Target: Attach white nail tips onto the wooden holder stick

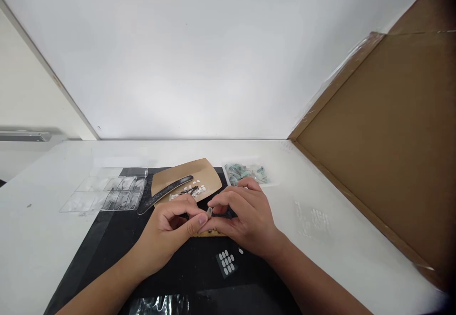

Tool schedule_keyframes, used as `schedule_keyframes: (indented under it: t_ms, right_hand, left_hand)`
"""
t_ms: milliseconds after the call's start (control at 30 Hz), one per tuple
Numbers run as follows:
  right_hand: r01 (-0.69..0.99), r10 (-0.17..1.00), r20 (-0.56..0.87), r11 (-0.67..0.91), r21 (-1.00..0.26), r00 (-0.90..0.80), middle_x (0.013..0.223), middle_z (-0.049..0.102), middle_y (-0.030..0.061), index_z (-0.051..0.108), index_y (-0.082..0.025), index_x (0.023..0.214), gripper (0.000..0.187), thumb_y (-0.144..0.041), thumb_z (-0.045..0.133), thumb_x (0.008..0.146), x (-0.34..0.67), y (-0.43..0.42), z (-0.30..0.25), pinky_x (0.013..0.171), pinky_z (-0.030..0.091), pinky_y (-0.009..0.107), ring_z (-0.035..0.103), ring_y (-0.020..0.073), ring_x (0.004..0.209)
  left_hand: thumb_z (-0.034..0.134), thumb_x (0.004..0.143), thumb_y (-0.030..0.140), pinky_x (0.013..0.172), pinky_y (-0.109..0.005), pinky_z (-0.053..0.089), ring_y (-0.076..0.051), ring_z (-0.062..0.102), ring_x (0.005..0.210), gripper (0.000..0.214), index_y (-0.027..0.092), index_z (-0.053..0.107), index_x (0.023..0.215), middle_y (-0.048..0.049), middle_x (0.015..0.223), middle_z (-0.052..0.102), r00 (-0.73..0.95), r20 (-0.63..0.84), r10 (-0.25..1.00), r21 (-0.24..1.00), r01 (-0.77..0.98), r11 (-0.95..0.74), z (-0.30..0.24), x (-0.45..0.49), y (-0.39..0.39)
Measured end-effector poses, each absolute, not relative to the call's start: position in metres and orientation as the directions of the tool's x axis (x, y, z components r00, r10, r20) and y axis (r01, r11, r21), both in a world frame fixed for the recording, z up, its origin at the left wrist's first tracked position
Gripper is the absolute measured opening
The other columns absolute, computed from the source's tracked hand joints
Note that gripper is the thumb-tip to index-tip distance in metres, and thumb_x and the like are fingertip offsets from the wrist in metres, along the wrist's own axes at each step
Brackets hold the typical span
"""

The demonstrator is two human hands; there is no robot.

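Both hands meet over the black mat (117,239), the left hand (171,232) and right hand (245,217) pinching a small nail tip (209,212) between fingertips for steady control, nail file (166,193) at eleven o'clock.

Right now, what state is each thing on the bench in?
Left hand: pinching a small clear nail tip.
Right hand: fingertips closed on the same nail tip.
Clear compartment box: lying open, flat.
Nail file: lying flat across the brown card.
Sticker sheet: flat on the black mat.
Small bag: lying flat, closure unclear.
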State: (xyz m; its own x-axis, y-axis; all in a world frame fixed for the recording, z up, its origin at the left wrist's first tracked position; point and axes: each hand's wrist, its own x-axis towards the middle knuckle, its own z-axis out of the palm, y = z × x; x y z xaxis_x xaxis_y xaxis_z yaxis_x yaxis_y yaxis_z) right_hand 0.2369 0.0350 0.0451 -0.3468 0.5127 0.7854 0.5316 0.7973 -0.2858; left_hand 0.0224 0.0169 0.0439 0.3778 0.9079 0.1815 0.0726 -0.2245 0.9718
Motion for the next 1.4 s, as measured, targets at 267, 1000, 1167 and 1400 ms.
schedule_keyframes:
  t_ms: [267, 1000, 1167, 1400]
  right_hand:
    - [0.542, 0.507, 0.775, 0.799, -0.259, -0.376, 0.070, 0.073, -0.0065, 0.067, -0.022, 0.094, 0.018, -0.034, 0.081, 0.095, 0.238, 0.034, 0.042, 0.076, 0.034, 0.033, 0.066, 0.0105, 0.061]
    - [0.547, 0.590, 0.403, 0.805, -0.229, -0.700, 0.075, 0.064, -0.0045, 0.068, -0.018, 0.079, 0.055, -0.070, 0.086, 0.075, 0.253, 0.043, 0.040, 0.079, 0.029, 0.033, 0.058, 0.0137, 0.069]
    - [0.572, 0.611, 0.357, 0.790, -0.220, -0.706, 0.074, 0.061, -0.0051, 0.065, -0.018, 0.074, 0.055, -0.068, 0.087, 0.076, 0.253, 0.045, 0.039, 0.077, 0.028, 0.033, 0.055, 0.0131, 0.067]
    - [0.581, 0.630, 0.346, 0.776, -0.245, -0.695, 0.074, 0.061, -0.0055, 0.067, -0.018, 0.075, 0.052, -0.066, 0.089, 0.075, 0.252, 0.045, 0.038, 0.077, 0.028, 0.033, 0.055, 0.0122, 0.067]
  left_hand:
    - [0.069, 0.101, 0.034, 0.067, -0.025, 0.043, -0.013, 0.053, 0.072, 0.023, 0.023, 0.084, 0.086, -0.0004, 0.072, 0.059, 0.382, 0.195, 0.904, 0.963, 0.100, -0.250, 0.042, 0.023, 0.019]
    - [0.049, 0.107, 0.012, 0.095, -0.039, 0.050, -0.024, 0.060, 0.105, 0.031, 0.017, 0.060, 0.134, -0.0089, 0.110, 0.069, 0.548, 0.511, 0.662, 0.412, 0.520, -0.748, 0.028, 0.010, 0.029]
    - [0.059, 0.102, 0.016, 0.090, -0.042, 0.051, -0.025, 0.060, 0.099, 0.024, 0.016, 0.063, 0.126, -0.0093, 0.105, 0.069, 0.612, 0.492, 0.619, 0.365, 0.501, -0.785, 0.028, 0.010, 0.026]
    - [0.064, 0.098, 0.017, 0.086, -0.042, 0.051, -0.025, 0.058, 0.092, 0.011, 0.018, 0.068, 0.109, -0.0067, 0.094, 0.068, 0.647, 0.478, 0.593, 0.350, 0.479, -0.805, 0.029, 0.011, 0.028]
